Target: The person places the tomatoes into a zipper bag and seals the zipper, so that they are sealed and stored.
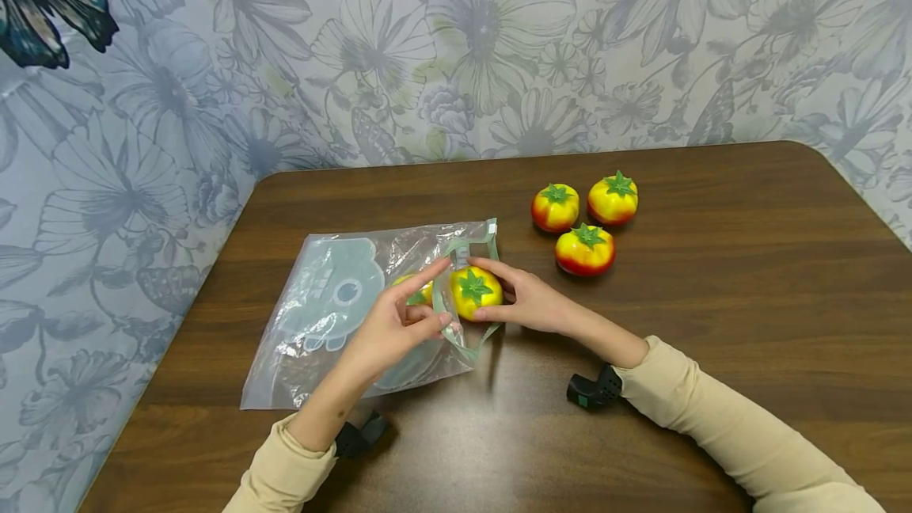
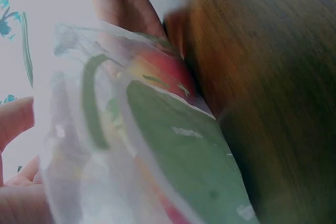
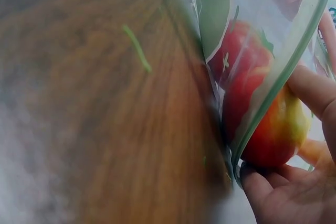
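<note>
A clear zip bag (image 1: 274, 374) with a pale green cartoon print lies on the table, its mouth facing right. My left hand (image 1: 395, 327) holds the bag's mouth, index finger and thumb spread along the green-edged rim. In my right hand (image 1: 534, 301) is a yellow-and-red toy tomato (image 1: 476, 293) with a green leafy top, gripped between thumb and fingers right in the bag's mouth. The right wrist view shows this tomato (image 3: 273, 135) partly behind the green zip strip (image 3: 278, 77). Another tomato (image 3: 244, 51) is inside the bag, partly hidden by my left hand in the head view.
Three more toy tomatoes stand close together behind my right hand: one at the left (image 1: 555, 208), one at the right (image 1: 613, 199) and one in front (image 1: 585, 250). The brown wooden table (image 1: 748, 283) ends at a wall with flower-patterned paper (image 1: 484, 46).
</note>
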### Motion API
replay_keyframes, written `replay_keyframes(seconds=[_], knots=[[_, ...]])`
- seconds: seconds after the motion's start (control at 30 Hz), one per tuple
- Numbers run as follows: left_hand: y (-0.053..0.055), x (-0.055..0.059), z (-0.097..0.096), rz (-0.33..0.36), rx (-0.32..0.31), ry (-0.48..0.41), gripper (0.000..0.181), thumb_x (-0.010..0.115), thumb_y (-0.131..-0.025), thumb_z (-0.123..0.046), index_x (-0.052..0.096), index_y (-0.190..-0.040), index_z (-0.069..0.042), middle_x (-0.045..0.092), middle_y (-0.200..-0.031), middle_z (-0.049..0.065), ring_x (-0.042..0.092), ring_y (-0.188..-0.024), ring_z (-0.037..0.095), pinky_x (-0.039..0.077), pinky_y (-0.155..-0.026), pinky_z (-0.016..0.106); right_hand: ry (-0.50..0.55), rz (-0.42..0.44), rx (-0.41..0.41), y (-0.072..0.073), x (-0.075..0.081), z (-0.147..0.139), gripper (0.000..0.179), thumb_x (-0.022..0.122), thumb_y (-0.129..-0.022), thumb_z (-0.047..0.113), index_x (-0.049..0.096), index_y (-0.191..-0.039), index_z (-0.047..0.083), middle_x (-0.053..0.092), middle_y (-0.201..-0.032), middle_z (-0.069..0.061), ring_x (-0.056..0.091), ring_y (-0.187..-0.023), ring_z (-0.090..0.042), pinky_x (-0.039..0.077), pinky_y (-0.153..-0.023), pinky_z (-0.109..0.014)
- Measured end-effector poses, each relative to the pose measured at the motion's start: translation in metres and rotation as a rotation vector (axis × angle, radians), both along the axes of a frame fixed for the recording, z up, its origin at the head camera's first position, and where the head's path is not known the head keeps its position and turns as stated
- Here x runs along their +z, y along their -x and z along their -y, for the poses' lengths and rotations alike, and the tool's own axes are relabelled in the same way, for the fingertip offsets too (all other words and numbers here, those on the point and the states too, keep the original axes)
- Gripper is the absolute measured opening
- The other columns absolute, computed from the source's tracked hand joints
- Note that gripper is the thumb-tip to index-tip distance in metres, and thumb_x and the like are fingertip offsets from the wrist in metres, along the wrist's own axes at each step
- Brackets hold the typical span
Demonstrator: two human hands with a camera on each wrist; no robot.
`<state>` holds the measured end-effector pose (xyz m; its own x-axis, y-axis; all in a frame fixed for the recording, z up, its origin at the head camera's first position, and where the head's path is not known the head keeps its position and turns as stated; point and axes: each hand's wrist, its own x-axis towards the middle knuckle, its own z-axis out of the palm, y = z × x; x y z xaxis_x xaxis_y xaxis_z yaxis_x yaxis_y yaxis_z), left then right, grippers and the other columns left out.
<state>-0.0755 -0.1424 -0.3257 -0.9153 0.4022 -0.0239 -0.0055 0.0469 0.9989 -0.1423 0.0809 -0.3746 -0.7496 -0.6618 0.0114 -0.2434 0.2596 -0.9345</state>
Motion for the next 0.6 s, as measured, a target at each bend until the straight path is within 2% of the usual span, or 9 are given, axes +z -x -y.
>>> replay_keyframes(seconds=[0.4, 0.53, 0.6], knots=[[-0.0008, 0.0016, 0.0003, 0.008, -0.006, -0.007, 0.065, 0.062, -0.086, 0.005, 0.04, -0.144, -0.014, 0.046, -0.135, 0.014, 0.059, -0.065, 0.023, 0.053, -0.075, 0.041, -0.12, -0.089, -0.141, -0.0017, 0.0011, 0.0057, 0.073, 0.076, -0.08, 0.026, 0.04, -0.14, 0.007, 0.051, -0.125, -0.013, 0.052, -0.102, -0.024, 0.047, -0.087, -0.036], [-0.0012, 0.0014, 0.0014, 0.012, -0.016, -0.006, 0.065, 0.061, -0.086, 0.005, 0.039, -0.144, -0.014, 0.048, -0.132, 0.016, 0.06, -0.067, 0.024, 0.053, -0.076, 0.04, -0.135, -0.083, -0.137, -0.0023, 0.0025, 0.0084, 0.075, 0.075, -0.081, 0.029, 0.038, -0.141, 0.007, 0.048, -0.129, -0.014, 0.051, -0.105, -0.025, 0.046, -0.088, -0.037], [-0.0011, 0.0011, 0.0018, 0.01, -0.022, -0.006, 0.065, 0.061, -0.086, 0.005, 0.038, -0.144, -0.014, 0.044, -0.137, 0.013, 0.061, -0.069, 0.025, 0.053, -0.076, 0.039, -0.136, -0.068, -0.11, -0.0019, 0.0033, 0.0076, 0.076, 0.074, -0.082, 0.03, 0.035, -0.142, 0.007, 0.045, -0.133, -0.015, 0.049, -0.109, -0.025, 0.045, -0.09, -0.037]])
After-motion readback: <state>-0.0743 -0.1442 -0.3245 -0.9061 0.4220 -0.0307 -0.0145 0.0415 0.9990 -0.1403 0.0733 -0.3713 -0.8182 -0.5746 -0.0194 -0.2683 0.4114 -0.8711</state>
